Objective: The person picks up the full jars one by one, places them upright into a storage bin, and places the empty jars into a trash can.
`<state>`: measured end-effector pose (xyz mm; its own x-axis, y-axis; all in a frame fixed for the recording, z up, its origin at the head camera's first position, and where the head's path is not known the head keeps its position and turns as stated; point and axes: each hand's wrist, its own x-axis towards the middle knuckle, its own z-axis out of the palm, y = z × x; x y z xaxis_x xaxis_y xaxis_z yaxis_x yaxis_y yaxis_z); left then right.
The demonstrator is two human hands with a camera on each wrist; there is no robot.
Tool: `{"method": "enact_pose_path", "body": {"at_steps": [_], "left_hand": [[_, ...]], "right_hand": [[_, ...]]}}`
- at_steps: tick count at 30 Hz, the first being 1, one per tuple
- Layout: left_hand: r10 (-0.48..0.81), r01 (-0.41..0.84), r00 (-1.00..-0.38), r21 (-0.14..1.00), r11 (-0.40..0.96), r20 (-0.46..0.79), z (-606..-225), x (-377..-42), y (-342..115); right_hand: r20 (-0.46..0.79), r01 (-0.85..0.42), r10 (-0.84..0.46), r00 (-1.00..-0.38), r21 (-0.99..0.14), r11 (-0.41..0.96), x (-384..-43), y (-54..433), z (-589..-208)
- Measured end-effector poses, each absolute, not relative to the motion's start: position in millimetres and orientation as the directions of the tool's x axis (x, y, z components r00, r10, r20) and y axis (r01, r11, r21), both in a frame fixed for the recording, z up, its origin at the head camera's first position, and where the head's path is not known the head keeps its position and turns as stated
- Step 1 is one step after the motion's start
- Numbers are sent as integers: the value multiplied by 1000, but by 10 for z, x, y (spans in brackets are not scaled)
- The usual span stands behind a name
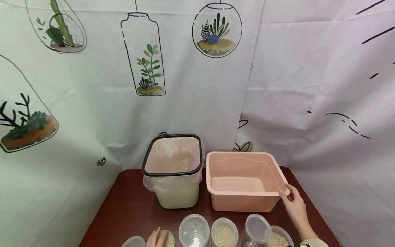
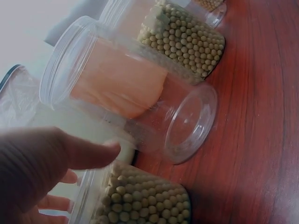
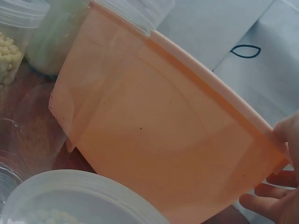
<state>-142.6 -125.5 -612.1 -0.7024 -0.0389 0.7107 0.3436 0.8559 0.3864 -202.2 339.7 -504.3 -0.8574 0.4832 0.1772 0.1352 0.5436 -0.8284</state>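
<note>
My right hand [image 1: 294,206] grips the rim of a pink plastic basin [image 1: 243,202] at its front right corner. In the right wrist view the thumb lies over the rim, with the fingers below it. At the bottom of the head view, my left hand [image 1: 155,239] is at a clear jar [image 1: 168,239] of small pale round beads or beans. The left wrist view shows its thumb stretched out over this jar [image 2: 140,198] and its fingers by the lid side; firm contact cannot be told. Beside it stands a see-through jar [image 2: 126,79] with nothing visible inside.
A bin [image 1: 177,195] with a black rim and clear liner stands left of the basin. Along the front of the dark red table [image 1: 123,206] are more jars: a bean-filled one [image 1: 224,235], a lidded one [image 1: 257,228] and one at right [image 1: 277,238]. Printed cloth [image 1: 185,103] hangs behind.
</note>
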Motion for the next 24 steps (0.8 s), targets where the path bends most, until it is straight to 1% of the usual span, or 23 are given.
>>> {"method": "enact_pose_path", "body": {"at_steps": [2,6,10,14,17,18,20,21,23,24], "left_hand": [[-16,354,-711,378,856,703,-6091,-1424,-1271],[17,342,-744,360,868,668,-6008,-1414,-1285],[26,294,-811,368,882,584,-5878,-1390,-1288],[30,210,-911,398,893,412,-5715,-1360,-1311],[34,173,-944,406,898,327,-5652,-1344,-1313],[36,178,-941,402,898,336,-5657,-1345,-1308],[33,219,-904,396,892,425,-5700,-1356,-1290],[34,244,-877,383,891,480,-5728,-1368,-1280],[32,294,-802,348,890,596,-5788,-1400,-1262],[31,311,-772,334,890,635,-5802,-1414,-1256]], "right_hand": [[158,116,475,-866,-861,496,-2032,3400,-5056],[180,43,463,-868,-902,429,-2084,3445,-5177],[229,-35,453,-862,-917,398,-2260,3683,-5601],[262,-74,445,-856,-915,396,-2522,3995,-6168],[287,-89,456,-842,-909,407,-2656,4123,-6434],[288,-87,462,-839,-909,408,-2669,4133,-6454],[289,-91,460,-839,-909,406,-2647,4114,-6410],[291,-113,449,-845,-917,383,-2613,4093,-6342],[280,-95,438,-855,-913,397,-2477,3955,-6071],[275,-83,438,-856,-909,409,-2397,3870,-5910]]}}
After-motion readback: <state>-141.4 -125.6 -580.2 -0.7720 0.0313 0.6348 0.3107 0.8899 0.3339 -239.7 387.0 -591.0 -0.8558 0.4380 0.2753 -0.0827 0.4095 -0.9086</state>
